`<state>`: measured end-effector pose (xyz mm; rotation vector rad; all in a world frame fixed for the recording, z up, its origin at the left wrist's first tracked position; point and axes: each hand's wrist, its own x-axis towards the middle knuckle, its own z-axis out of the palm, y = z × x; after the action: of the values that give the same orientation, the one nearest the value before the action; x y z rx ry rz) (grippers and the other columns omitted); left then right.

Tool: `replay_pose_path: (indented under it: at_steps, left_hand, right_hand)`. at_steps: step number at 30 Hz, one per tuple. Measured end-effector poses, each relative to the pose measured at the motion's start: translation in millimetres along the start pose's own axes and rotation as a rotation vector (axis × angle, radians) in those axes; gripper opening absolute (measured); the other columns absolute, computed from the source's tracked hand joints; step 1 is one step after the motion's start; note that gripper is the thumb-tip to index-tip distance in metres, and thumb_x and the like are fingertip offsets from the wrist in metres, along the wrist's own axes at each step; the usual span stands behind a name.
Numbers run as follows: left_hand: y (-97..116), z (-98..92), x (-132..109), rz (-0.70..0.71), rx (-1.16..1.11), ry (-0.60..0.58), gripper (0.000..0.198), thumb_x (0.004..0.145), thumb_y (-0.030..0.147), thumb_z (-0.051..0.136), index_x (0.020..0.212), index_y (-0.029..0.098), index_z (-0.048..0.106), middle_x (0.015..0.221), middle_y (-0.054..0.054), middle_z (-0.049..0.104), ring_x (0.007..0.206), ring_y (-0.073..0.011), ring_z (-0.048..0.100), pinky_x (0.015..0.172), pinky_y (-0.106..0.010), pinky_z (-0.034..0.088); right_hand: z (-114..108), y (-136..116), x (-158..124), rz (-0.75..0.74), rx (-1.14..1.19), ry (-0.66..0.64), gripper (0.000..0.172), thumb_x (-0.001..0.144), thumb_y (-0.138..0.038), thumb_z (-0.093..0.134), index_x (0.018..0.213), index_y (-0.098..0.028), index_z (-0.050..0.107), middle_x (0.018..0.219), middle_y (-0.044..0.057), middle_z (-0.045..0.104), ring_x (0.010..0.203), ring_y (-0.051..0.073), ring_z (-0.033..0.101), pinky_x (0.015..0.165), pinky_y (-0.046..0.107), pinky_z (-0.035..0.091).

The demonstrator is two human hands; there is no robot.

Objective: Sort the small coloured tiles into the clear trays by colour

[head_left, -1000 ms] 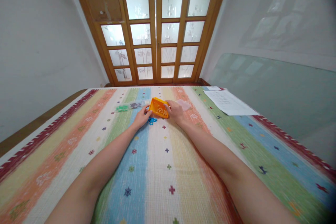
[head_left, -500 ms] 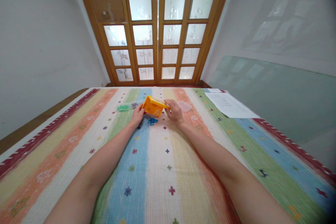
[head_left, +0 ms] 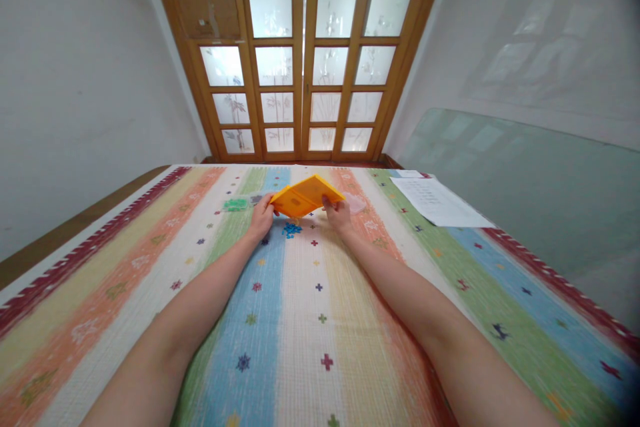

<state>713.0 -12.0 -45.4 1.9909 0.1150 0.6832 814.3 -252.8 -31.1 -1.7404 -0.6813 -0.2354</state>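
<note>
Both hands hold a yellow hinged plastic case (head_left: pixel 305 196), tilted above the striped tablecloth. Its two halves are spread apart, with a fold line between them. My left hand (head_left: pixel 263 216) grips the left half at its edge, and my right hand (head_left: pixel 337 215) pinches the right half with the thumb on top. Under the case lies a small pile of blue pieces (head_left: pixel 291 231), too small to name. A clear box with green pieces (head_left: pixel 235 205) sits left of my left hand. Some dark grey pieces (head_left: pixel 256 200) lie beside it. Behind my right hand shows a pale pink translucent item (head_left: pixel 355 203), partly hidden.
White printed sheets (head_left: pixel 440 201) lie at the far right of the tablecloth (head_left: pixel 305 347). Past the table's far edge stand wooden doors with glass panes (head_left: pixel 306 107). A glass panel (head_left: pixel 520 180) leans by the right wall.
The yellow case has been spread wider, its right half swinging up and to the right with my right hand. My left hand has stayed nearly in place.
</note>
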Motion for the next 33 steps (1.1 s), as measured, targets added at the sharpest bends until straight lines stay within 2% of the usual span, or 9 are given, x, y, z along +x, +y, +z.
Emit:
replay_pose_path:
  at_steps: [2, 5, 11, 16, 21, 25, 29, 30, 33]
  left_hand:
    - [5.1, 0.1, -3.9, 0.043, 0.042, 0.009, 0.045, 0.085, 0.017, 0.039, 0.122, 0.021, 0.065, 0.09, -0.003, 0.069, 0.078, -0.0184, 0.065, 0.083, -0.033, 0.054]
    - [9.7, -0.2, -8.0, 0.089, 0.099, 0.032, 0.044, 0.086, 0.016, 0.039, 0.121, 0.021, 0.065, 0.085, -0.002, 0.067, 0.081, -0.0193, 0.065, 0.087, -0.033, 0.052]
    - [8.1, -1.5, -9.5, 0.151, 0.148, 0.077, 0.041, 0.086, 0.016, 0.04, 0.119, 0.021, 0.065, 0.096, -0.004, 0.068, 0.087, -0.0196, 0.065, 0.09, -0.034, 0.052]
    - [8.8, -1.5, -10.1, 0.122, 0.138, 0.099, 0.043, 0.086, 0.015, 0.04, 0.122, 0.021, 0.064, 0.095, -0.004, 0.069, 0.089, -0.0202, 0.066, 0.087, -0.033, 0.053]
    - [11.7, 2.8, -6.9, 0.061, -0.101, 0.092, 0.033, 0.089, 0.021, 0.044, 0.114, 0.022, 0.065, 0.088, -0.003, 0.066, 0.079, -0.0191, 0.063, 0.078, -0.032, 0.053]
    - [12.6, 10.4, -2.9, -0.117, -0.46, 0.015, 0.023, 0.088, 0.038, 0.061, 0.102, 0.021, 0.065, 0.093, -0.004, 0.066, 0.068, -0.0161, 0.059, 0.07, -0.031, 0.052]
    - [14.0, 17.3, -2.7, -0.267, -0.704, -0.056, 0.033, 0.083, 0.047, 0.074, 0.102, 0.02, 0.065, 0.09, -0.004, 0.067, 0.071, -0.0163, 0.063, 0.076, -0.032, 0.056]
    - [14.6, 18.7, -2.9, -0.29, -0.748, -0.048, 0.032, 0.083, 0.045, 0.074, 0.101, 0.02, 0.066, 0.09, -0.004, 0.068, 0.072, -0.0161, 0.064, 0.077, -0.032, 0.056]
    - [15.5, 21.1, -3.1, -0.345, -0.852, 0.011, 0.024, 0.086, 0.037, 0.072, 0.1, 0.018, 0.066, 0.092, -0.004, 0.071, 0.073, -0.0143, 0.066, 0.076, -0.03, 0.057]
  right_hand:
    - [1.7, 5.1, 0.6, 0.059, -0.01, 0.033, 0.084, 0.081, -0.096, 0.04, 0.082, -0.019, 0.073, 0.062, 0.007, 0.067, 0.066, 0.027, 0.069, 0.051, 0.031, 0.049]
    - [5.0, 13.0, 0.9, 0.099, 0.011, 0.049, 0.086, 0.078, -0.099, 0.039, 0.071, -0.019, 0.07, 0.064, 0.01, 0.07, 0.064, 0.026, 0.07, 0.05, 0.032, 0.049]
    - [9.5, 22.1, -1.6, 0.104, 0.092, 0.004, 0.085, 0.084, -0.095, 0.038, 0.085, -0.017, 0.073, 0.079, 0.013, 0.077, 0.072, 0.026, 0.073, 0.064, 0.034, 0.056]
    - [10.3, 23.9, -3.0, 0.077, 0.068, 0.013, 0.082, 0.086, -0.093, 0.039, 0.086, -0.017, 0.072, 0.08, 0.013, 0.077, 0.07, 0.025, 0.072, 0.064, 0.033, 0.054]
    - [10.8, 25.1, 0.0, 0.048, -0.021, 0.064, 0.081, 0.089, -0.09, 0.037, 0.087, -0.017, 0.071, 0.078, 0.012, 0.075, 0.07, 0.025, 0.07, 0.062, 0.032, 0.052]
    - [9.7, 24.7, 3.6, -0.045, -0.058, 0.128, 0.077, 0.096, -0.082, 0.033, 0.104, -0.016, 0.072, 0.09, 0.013, 0.075, 0.083, 0.028, 0.07, 0.069, 0.036, 0.055]
    - [10.9, 19.9, 2.0, -0.244, -0.056, 0.013, 0.051, 0.102, -0.053, 0.045, 0.138, -0.022, 0.062, 0.122, 0.012, 0.07, 0.108, 0.027, 0.066, 0.093, 0.043, 0.057]
    - [12.1, 18.2, 0.6, -0.29, -0.07, -0.023, 0.051, 0.1, -0.046, 0.051, 0.146, -0.024, 0.056, 0.13, 0.012, 0.066, 0.116, 0.028, 0.063, 0.099, 0.046, 0.055]
    - [16.0, 14.3, -3.8, -0.37, -0.107, -0.106, 0.072, 0.089, -0.03, 0.062, 0.158, -0.026, 0.041, 0.148, 0.014, 0.053, 0.134, 0.031, 0.053, 0.11, 0.052, 0.05]
